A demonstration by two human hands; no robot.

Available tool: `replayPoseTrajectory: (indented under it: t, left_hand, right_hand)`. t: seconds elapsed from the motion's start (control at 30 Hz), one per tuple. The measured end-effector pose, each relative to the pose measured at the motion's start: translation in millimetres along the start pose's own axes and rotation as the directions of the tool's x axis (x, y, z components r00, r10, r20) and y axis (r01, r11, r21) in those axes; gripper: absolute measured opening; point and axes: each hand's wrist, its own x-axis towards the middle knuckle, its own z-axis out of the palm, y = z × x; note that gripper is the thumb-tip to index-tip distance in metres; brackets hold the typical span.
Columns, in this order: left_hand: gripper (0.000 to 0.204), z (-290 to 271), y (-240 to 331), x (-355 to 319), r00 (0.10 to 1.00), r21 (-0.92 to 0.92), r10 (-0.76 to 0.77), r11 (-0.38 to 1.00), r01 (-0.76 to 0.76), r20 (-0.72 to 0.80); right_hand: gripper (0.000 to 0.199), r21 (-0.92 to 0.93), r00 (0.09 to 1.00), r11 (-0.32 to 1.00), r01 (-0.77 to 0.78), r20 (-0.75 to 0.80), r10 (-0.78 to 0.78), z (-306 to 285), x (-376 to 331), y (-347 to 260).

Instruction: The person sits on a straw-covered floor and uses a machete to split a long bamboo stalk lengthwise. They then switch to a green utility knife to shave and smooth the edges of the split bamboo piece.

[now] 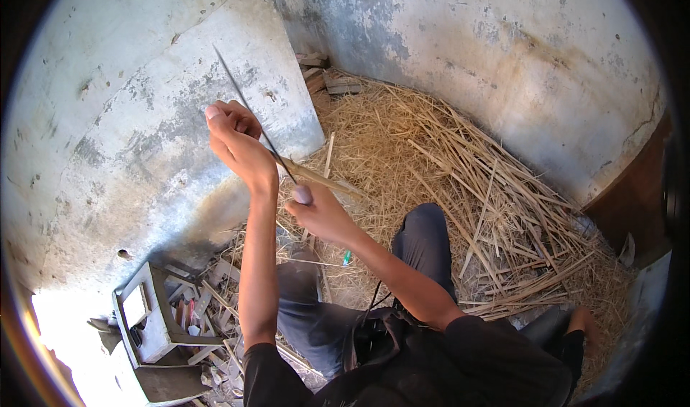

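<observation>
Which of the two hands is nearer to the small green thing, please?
The right. In the picture, the right hand is just above the green thing and slightly to its left; the left hand is much higher and farther left.

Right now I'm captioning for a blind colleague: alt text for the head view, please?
The right hand grips a long, thin-bladed knife slanting past the raised left hand; bamboo-like strips and loose shavings lie heaped beyond.

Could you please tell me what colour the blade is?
The blade is dark grey, seen in the head view.
</observation>
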Motion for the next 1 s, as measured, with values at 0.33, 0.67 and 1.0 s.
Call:
replayPoseTrajectory:
  t: [0.33,0.67,1.0]
  left_hand:
    - [0.047,-8,-3,5,0.999,0.045,-0.006,0.999,0.005,0.036]
    - [0.042,-13,-10,17,0.891,0.374,0.424,0.809,-0.453,0.161]
    - [0.044,-2,-13,22,0.867,0.442,0.466,0.749,-0.493,0.179]
  right_hand:
    - [0.015,-0.154,0.991,0.98,0.124,-0.036,-0.131,4,8,5]
    - [0.016,-0.071,0.999,0.996,-0.045,-0.027,0.043,-20,-9,36]
    - [0.016,-0.231,0.99,0.968,0.094,-0.08,-0.115,-19,8,4]
